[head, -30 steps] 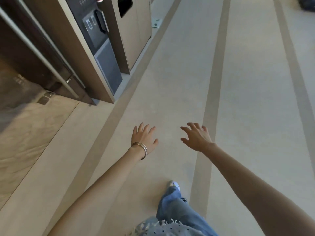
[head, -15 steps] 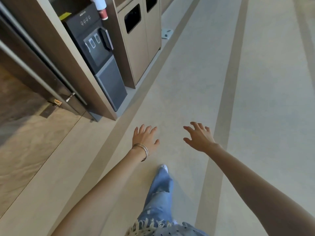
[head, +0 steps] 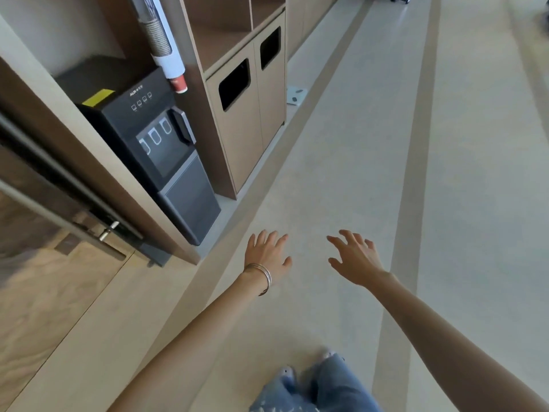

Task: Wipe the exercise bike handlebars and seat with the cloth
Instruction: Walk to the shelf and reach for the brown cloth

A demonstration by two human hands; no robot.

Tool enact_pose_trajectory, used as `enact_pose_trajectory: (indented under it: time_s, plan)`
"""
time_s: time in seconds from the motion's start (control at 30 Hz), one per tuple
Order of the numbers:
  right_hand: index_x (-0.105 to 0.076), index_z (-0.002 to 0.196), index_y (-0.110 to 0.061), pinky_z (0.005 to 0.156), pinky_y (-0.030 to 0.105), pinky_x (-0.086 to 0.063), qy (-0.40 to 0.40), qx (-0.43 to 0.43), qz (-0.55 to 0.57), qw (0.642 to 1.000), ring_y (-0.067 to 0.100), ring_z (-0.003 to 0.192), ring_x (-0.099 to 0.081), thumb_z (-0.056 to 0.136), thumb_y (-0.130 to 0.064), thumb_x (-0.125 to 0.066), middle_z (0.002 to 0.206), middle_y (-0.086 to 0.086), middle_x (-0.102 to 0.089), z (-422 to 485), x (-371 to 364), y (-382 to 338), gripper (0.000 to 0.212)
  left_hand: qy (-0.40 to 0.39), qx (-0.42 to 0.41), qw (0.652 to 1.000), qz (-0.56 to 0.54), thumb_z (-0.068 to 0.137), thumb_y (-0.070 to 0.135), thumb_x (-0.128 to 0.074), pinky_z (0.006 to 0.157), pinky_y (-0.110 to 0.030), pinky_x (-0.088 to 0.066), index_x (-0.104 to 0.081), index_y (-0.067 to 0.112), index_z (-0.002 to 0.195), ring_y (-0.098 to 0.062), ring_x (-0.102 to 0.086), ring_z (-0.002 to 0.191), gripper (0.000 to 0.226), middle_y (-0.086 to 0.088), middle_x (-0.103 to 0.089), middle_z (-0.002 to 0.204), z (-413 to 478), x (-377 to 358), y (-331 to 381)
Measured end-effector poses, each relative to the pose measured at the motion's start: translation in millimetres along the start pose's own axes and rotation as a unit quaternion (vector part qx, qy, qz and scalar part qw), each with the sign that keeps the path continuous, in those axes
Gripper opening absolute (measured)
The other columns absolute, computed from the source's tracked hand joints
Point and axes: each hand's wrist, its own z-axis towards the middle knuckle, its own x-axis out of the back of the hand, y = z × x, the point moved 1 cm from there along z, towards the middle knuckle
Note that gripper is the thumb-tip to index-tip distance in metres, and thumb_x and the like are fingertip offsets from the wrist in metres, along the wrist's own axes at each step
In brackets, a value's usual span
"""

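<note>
Left hand [head: 267,257], right hand [head: 356,261] splayed above floor [head: 341,150]

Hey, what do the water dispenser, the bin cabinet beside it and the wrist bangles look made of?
Water dispenser: likely plastic, matte black with a grey lower panel. Bin cabinet: apparently wood-look laminate, even matte tan, flat faces. Bangles: seemingly polished metal, thin with bright glints.

My left grip [head: 269,257] and right grip [head: 355,261] hang outstretched over the floor [head: 341,150], fingers spread, holding nothing. Bangles [head: 263,273] circle my left wrist. A dispenser [head: 154,144] and a cabinet [head: 249,138] with 2 slots stand to my left.
</note>
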Motion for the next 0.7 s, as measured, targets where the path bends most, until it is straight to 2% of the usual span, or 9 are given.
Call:
enact_pose_trajectory:
  time_s: [0.2, 0.43, 0.7]
  plan:
    - [-0.028, 0.146, -0.028, 0.111, 0.049, -0.025, -0.022, 0.027, -0.012, 0.999, 0.026, 0.139, -0.027, 0.093, -0.043, -0.048, 0.154, 0.006, -0.024, 95.4, 21.8, 31.6, 0.059, -0.003, 0.029, 1.000, 0.004, 0.089, 0.042, -0.039, 0.112, -0.044, -0.021, -0.026, 0.024, 0.143, -0.029, -0.023, 0.137, 0.058, -0.004, -0.032, 0.147, 93.0, 14.3, -9.2]
    - [-0.030, 0.145, -0.027, 0.110, 0.050, -0.025, 0.011, 0.054, -0.022, 0.998, 0.026, 0.139, -0.027, 0.093, -0.042, -0.049, 0.153, 0.007, -0.026, 234.5, 102.0, 95.7, 0.058, 0.035, 0.034, 0.999, 0.012, 0.088, 0.044, -0.039, 0.107, -0.040, -0.028, -0.028, 0.023, 0.142, -0.027, -0.031, 0.130, 0.058, -0.004, -0.038, 0.143, 243.8, 80.1, 10.5]
    - [-0.029, 0.146, -0.026, 0.111, 0.050, -0.024, 0.024, 0.081, -0.042, 0.996, 0.027, 0.139, -0.026, 0.093, -0.042, -0.049, 0.153, 0.008, -0.025, 364.9, 166.9, 144.5, 0.058, 0.035, 0.041, 0.998, 0.025, 0.090, 0.044, -0.038, 0.109, -0.042, -0.025, -0.024, 0.023, 0.143, -0.028, -0.026, 0.134, 0.058, -0.004, -0.035, 0.144, 378.0, 123.9, 18.3]
